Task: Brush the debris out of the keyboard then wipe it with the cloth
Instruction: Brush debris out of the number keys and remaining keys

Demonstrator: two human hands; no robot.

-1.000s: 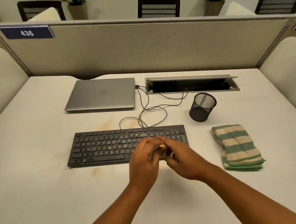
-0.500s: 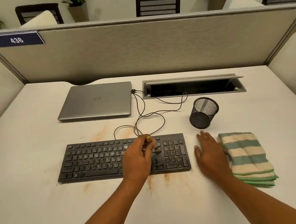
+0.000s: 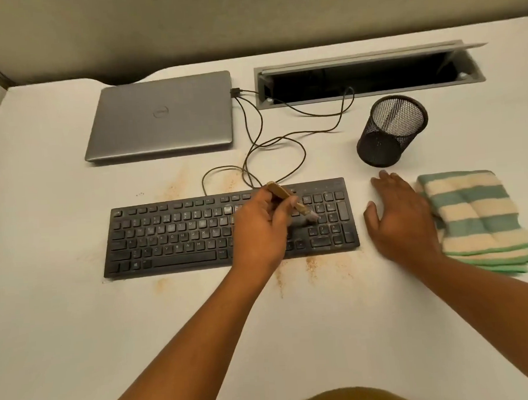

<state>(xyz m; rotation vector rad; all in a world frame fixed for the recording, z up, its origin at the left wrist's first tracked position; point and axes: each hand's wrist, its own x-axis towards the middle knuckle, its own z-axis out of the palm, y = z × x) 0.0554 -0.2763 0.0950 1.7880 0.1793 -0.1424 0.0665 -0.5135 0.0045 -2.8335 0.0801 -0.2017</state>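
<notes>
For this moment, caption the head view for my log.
Left hand brushes keyboard with brush; right hand rests beside striped cloth.

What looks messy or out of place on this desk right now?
Orange-brown dusty debris is scattered on the white desk along the near edge of the black keyboard, with more smears behind it. The keys also look dusty. Nothing else stands out.

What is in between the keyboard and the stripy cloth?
In the head view, the person's right hand lies flat on the table between the keyboard and the striped cloth, its far edge touching the cloth. Nothing else lies there.
</notes>
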